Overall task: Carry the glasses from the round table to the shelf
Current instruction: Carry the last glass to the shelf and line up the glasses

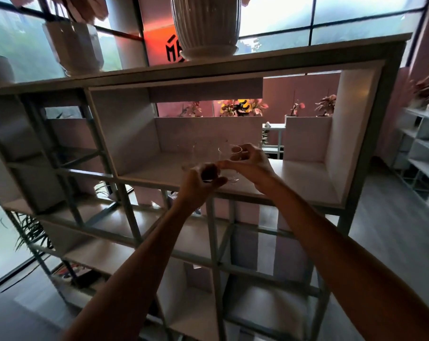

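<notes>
Both hands at white shelf [294, 178]: right hand [247, 161] grips clear glass [230, 166], left hand [203, 178] wrapped round another, barely visible. Fragile, slick — hold by walls.

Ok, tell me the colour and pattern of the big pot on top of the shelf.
White, with vertical ribs; head view.

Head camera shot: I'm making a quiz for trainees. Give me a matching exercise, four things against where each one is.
Things:
1. ribbed white pot
2. clear glass
3. left hand
4. small potted plants

Places:
A. at the front edge of the wide shelf opening
B. behind the shelf, seen through it
C. on top of the shelf
D. in the right hand, over the shelf board

Pairs: 1-C, 2-D, 3-A, 4-B
</notes>
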